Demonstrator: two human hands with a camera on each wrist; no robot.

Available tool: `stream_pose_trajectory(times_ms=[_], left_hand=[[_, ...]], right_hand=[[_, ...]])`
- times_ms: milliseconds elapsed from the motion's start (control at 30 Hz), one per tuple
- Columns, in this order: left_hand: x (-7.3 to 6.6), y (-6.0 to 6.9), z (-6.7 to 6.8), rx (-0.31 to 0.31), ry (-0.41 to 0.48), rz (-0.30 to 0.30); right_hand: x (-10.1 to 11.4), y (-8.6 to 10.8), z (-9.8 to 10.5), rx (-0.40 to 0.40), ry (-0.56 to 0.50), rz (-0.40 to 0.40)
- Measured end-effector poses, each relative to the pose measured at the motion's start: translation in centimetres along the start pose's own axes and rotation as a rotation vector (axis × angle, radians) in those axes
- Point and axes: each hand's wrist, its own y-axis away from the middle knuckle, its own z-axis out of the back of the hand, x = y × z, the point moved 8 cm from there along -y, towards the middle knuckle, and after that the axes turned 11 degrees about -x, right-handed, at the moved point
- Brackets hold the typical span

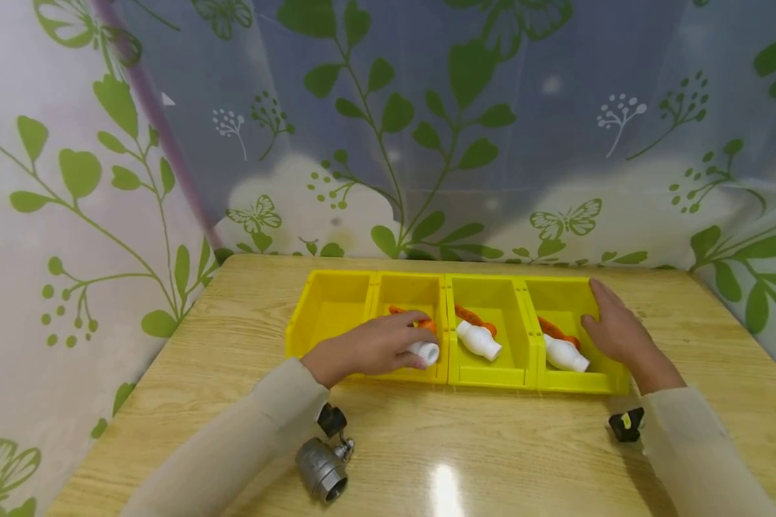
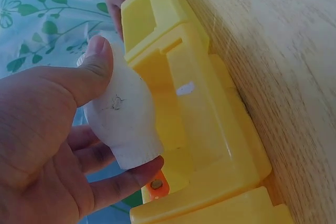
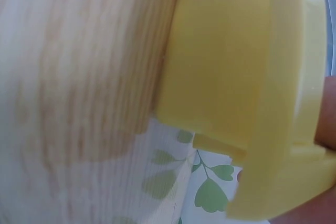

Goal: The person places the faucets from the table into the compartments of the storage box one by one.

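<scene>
My left hand (image 1: pixel 375 345) pinches a white plastic ball valve (image 2: pixel 123 108) between thumb and fingers, at the second yellow bin (image 2: pixel 191 114) from the left. The valve's orange handle (image 2: pixel 157 184) shows partly behind the fingertips. My right hand (image 1: pixel 621 330) grips the outer side wall of the rightmost yellow bin (image 1: pixel 559 298), its thumb inside. In the right wrist view that bin's wall (image 3: pixel 220 51) hides most of the hand. One white valve (image 1: pixel 478 340) with an orange handle lies in the third bin, and another similar valve (image 1: pixel 565 354) in the rightmost.
The leftmost yellow bin (image 1: pixel 339 301) adjoins the others in a row on the wooden table (image 1: pixel 491 445). A metal ball valve (image 1: pixel 322 470) lies near my left forearm. Behind the table hangs a leaf-patterned curtain (image 1: pixel 427 143).
</scene>
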Motion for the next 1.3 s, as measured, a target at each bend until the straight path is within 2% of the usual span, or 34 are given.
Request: stream_pose_trajectory(times_ms=[267, 667, 1100, 1300], left_hand=[[0.8, -0.4, 0.1, -0.017, -0.008, 0.028], [2.0, -0.7, -0.1, -0.009, 0.038, 0.081], [2.7, -2.1, -0.5, 0.048, -0.027, 0.083], [3.0, -2.6, 0.0, -0.024, -0.033, 0.071]], right_hand=[[0.0, 0.2, -0.2, 0.006, 0.008, 0.004], [0.0, -0.1, 0.0, -0.003, 0.023, -0.006], [-0.4, -0.2, -0.2, -0.016, 0.028, -0.025], [-0.4, -0.2, -0.2, -0.018, 0.037, -0.033]])
